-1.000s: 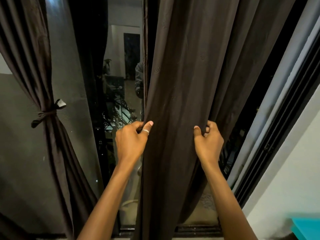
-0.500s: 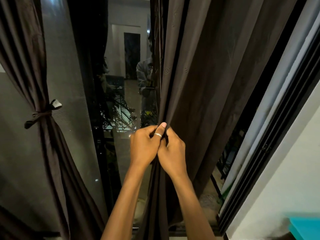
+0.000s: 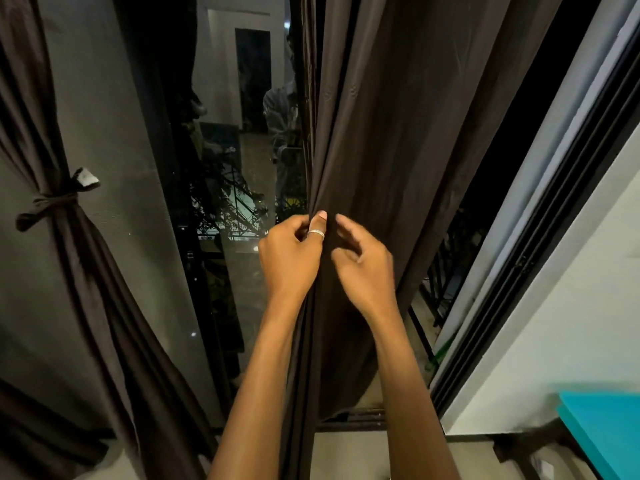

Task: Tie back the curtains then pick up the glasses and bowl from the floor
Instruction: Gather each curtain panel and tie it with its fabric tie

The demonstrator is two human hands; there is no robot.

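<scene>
Gripping the bunched inner edge of the right-hand curtain (image 3: 398, 133), my left hand (image 3: 291, 261) has its fingers curled round the dark folds. Its thumb, which wears a silver ring (image 3: 316, 233), lies upright against the cloth. My right hand (image 3: 363, 271) is just beside it, in front of the same curtain, with a narrow gap between the two hands. Its fingers (image 3: 346, 225) are bent and a little spread, with the thumb tucked beneath them. The hand is blurred, so I cannot tell whether they pinch any fabric or only brush it.

This curtain hangs from the top of the view down past my forearms, drawn into long folds at the level of my hands. The left-hand curtain (image 3: 104, 289) hangs well apart, cinched at its waist by a knotted tie (image 3: 52, 202) of the same dark cloth. Between the two curtains is the glass door (image 3: 242, 174), dark, with reflections and some leaves showing in it. To the right of my curtain runs a black window frame (image 3: 519, 268), then a white wall (image 3: 571, 323). A teal surface (image 3: 609, 441) sits in the lower right corner.
</scene>
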